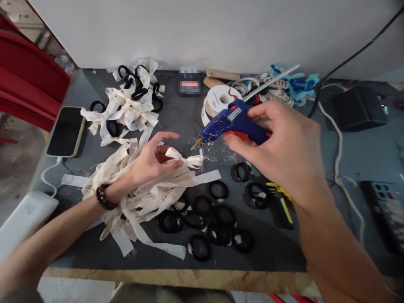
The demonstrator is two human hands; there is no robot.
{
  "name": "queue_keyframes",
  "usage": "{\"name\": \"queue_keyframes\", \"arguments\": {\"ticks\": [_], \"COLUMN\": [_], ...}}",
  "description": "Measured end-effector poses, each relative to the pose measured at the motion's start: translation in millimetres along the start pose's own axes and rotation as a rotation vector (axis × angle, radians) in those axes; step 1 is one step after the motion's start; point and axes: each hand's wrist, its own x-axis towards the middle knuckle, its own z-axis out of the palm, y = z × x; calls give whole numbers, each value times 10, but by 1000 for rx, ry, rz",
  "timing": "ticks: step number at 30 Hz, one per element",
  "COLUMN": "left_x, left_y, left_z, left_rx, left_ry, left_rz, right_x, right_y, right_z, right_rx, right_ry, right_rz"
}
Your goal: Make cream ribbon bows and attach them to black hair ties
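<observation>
My right hand (280,147) grips a blue hot glue gun (221,124) with a clear glue stick (271,82) poking out of its back. The gun's brass nozzle points down and left, close to a small cream ribbon bow (186,160). Thumb and fingers of my left hand (156,158) hold that bow at its left end. Beneath my left forearm lies a heap of cut cream ribbon strips (148,206). Several black hair ties (202,247) are spread in front of the bow, some with whitish bits on them.
Finished-looking bows on black ties (126,105) are piled at the back left, beside a phone (66,132). A ribbon spool (221,99) stands behind the glue gun. A yellow-and-black cutter (282,206), a white cable (339,147) and another phone (383,214) lie at the right.
</observation>
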Motion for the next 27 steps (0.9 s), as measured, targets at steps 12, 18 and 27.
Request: {"name": "queue_keyframes", "arguments": {"ticks": [12,18,27], "left_x": [27,34,34], "left_y": [-78,-17,59], "left_z": [-18,-17,-7], "left_rx": [-253,-280,-295], "left_ry": [-42,-31,2], "left_rz": [-144,-195,-308], "right_x": [-2,-11,-34], "right_y": [-112,-87,-36], "right_z": [111,164,234], "right_rx": [-35,-40,-60], "right_ry": [-119,-129,-110], "right_rz": [-25,-47,-94]}}
